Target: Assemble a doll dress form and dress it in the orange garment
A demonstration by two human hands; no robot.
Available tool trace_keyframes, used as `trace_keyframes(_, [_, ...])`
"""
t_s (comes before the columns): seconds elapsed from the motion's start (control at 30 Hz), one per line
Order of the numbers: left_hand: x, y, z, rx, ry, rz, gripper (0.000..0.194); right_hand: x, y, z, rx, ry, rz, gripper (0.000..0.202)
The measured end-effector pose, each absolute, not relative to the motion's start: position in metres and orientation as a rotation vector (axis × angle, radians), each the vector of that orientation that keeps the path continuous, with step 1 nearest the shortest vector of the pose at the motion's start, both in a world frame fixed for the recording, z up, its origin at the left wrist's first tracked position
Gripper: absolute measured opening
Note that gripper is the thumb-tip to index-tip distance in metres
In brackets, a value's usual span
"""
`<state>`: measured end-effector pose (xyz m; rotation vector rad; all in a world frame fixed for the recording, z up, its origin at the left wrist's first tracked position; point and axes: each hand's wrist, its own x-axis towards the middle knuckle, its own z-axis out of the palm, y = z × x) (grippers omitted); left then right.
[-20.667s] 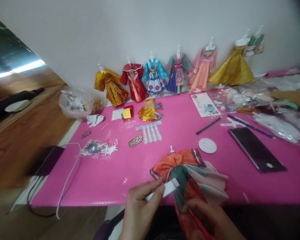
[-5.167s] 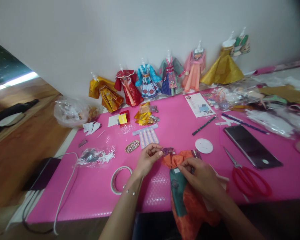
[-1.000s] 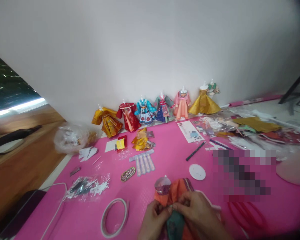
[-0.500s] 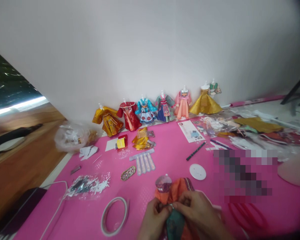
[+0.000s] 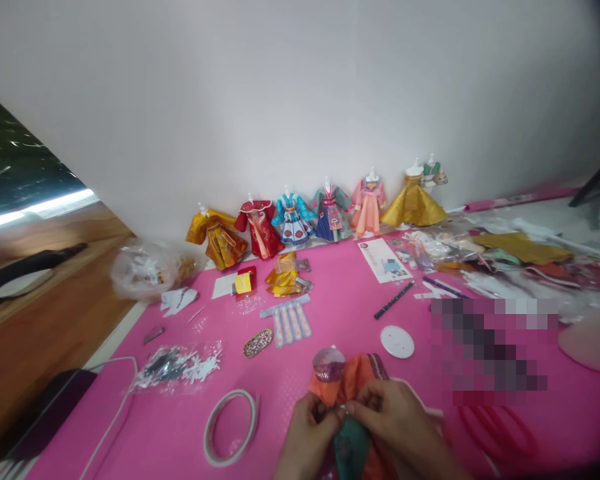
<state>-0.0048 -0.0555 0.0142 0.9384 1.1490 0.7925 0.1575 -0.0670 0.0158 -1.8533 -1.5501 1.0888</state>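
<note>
At the bottom centre, a small orange and green doll garment (image 5: 353, 437) lies on the pink mat. My left hand (image 5: 310, 427) pinches its edge with thumb and fingertips. From the other side my right hand (image 5: 393, 417) pinches the same garment, thumb close to the left thumb. Something small and white shows between the thumbs, too small to name. Beyond the fingers, a purple patterned piece (image 5: 329, 365) sits beside the orange cloth. A roll of tape (image 5: 209, 433) lies to the left of my hands.
Several dressed doll forms, one in blue (image 5: 293, 220), stand along the wall. A round white disc (image 5: 397, 342), a dark pen (image 5: 394, 300), an oval patterned clip (image 5: 258, 343), a lilac cloth piece (image 5: 291, 323) and bags of scraps (image 5: 180, 369) lie on the pink mat (image 5: 180, 427).
The view has shifted very slightly. Both hands keep their pinch on the garment, with only a tiny movement of the fingers.
</note>
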Motion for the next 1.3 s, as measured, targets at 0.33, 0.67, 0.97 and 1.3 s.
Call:
trace_keyframes(0.33, [-0.001,-0.055,0.02,0.906,1.131,0.802,0.033,0.159,-0.067,0.014,-1.856,-1.545,1.091,0.02])
trace_keyframes(0.67, [-0.004,-0.054,0.02,0.922,1.218,0.767,0.031,0.162,-0.066,0.01,-1.765,-1.514,1.178,0.024])
trace_keyframes(0.97, [-0.002,-0.056,0.028,0.93,1.179,0.804,0.026,0.16,-0.067,0.012,-1.765,-1.507,1.156,0.023])
trace_keyframes(1.3, [-0.002,-0.057,0.023,0.908,1.146,0.786,0.038,0.16,-0.066,0.017,-1.802,-1.561,1.122,0.025])
